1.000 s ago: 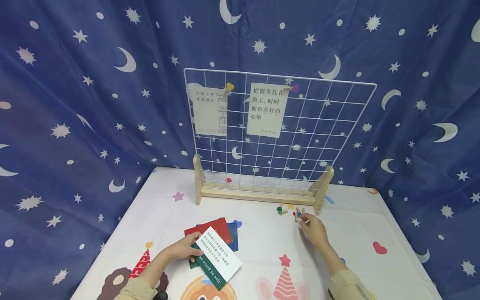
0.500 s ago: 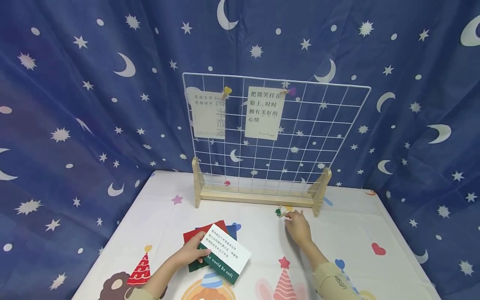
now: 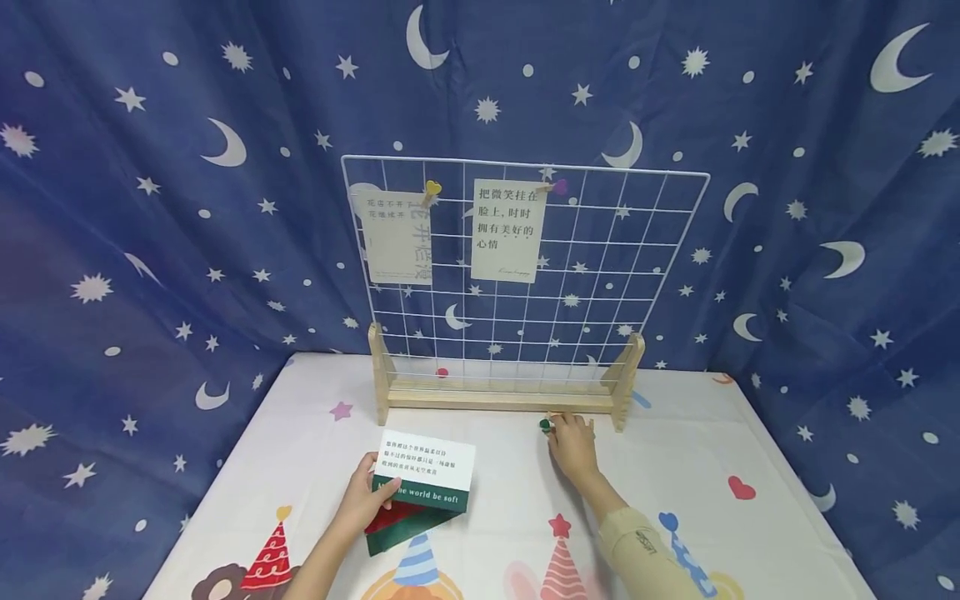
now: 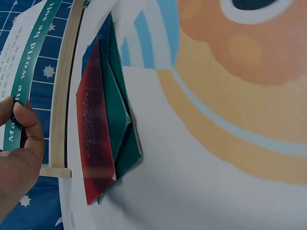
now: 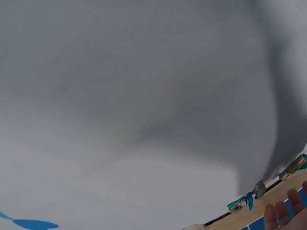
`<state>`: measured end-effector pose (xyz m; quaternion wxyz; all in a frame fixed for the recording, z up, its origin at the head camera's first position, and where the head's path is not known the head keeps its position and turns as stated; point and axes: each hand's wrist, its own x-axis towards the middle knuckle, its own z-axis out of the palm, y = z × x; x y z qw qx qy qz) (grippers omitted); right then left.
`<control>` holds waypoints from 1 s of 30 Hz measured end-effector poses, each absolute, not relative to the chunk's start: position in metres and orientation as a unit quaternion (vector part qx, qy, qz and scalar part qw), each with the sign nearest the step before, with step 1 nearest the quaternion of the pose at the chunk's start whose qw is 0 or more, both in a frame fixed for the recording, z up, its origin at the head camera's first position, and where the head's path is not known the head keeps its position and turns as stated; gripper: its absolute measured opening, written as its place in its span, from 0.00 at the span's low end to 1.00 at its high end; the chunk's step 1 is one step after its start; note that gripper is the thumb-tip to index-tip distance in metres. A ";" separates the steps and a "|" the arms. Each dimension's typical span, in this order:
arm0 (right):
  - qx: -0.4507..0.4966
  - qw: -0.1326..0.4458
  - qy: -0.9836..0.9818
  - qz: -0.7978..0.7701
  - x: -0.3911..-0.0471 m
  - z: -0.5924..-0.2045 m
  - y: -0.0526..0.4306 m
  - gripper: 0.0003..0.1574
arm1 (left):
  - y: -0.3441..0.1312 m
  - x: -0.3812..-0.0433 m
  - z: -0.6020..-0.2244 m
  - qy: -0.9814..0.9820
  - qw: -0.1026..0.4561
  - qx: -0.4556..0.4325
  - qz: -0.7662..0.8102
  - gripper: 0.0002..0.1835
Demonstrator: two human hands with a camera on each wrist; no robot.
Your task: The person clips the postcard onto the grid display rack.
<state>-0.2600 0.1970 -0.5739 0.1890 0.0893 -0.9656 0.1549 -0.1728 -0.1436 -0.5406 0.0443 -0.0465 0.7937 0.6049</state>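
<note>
White and green, a card (image 3: 435, 457) is pinched in the left hand (image 3: 365, 498); rightward, the right hand (image 3: 573, 443) reaches down at small clothespins (image 3: 545, 426) — whether gripping cannot be told. Beneath both spreads a patterned tablecloth (image 3: 512, 492); beyond, a starry blue curtain (image 3: 480, 50).

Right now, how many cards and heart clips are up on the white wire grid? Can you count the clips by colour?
Cards: 2
Yellow heart clip: 1
Purple heart clip: 1
Total: 4
</note>
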 end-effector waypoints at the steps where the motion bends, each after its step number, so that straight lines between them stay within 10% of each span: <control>1: 0.086 0.189 -0.966 0.153 -0.261 -0.575 0.196 0.15 | -0.144 -0.174 -0.539 0.794 0.039 -0.051 0.605 0.20; 30: 0.086 0.135 -0.974 0.160 -0.269 -0.578 0.198 0.08 | -0.135 -0.198 -0.520 0.778 0.033 -0.044 0.626 0.22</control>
